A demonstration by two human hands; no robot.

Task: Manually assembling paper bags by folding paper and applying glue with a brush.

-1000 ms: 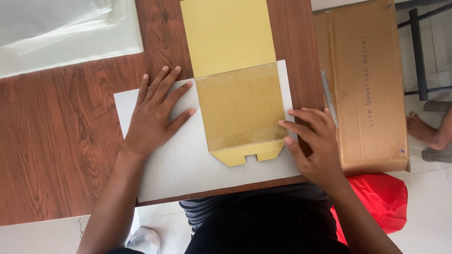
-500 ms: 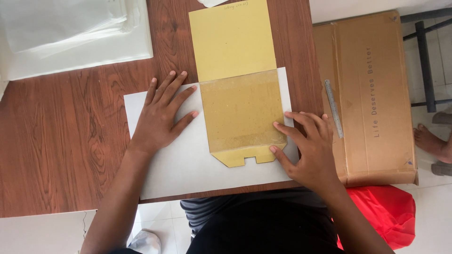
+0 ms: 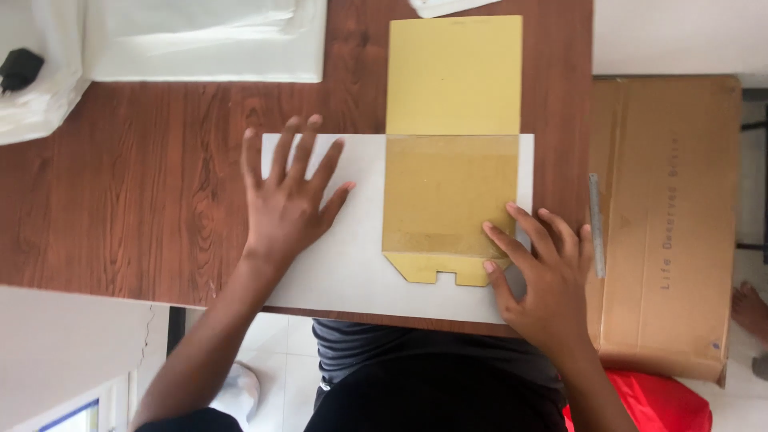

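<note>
A yellow card sheet lies on a wooden table, and its near half is folded into a brownish flap with a notched tab at the bottom. Under it lies a white sheet. My left hand rests flat on the white sheet, fingers spread, left of the flap. Fingertips of my right hand press the flap's lower right corner and the white sheet beside it. Neither hand grips anything.
A large brown cardboard box stands right of the table, with a grey metal ruler along its left edge. Clear plastic bags lie at the table's far left. Red fabric shows below right. A bare foot appears at far right.
The view has shifted, so everything sits lower and further right in frame. My left hand has lifted its fingers slightly and spread them. My right hand stays at the flap's lower right corner.
</note>
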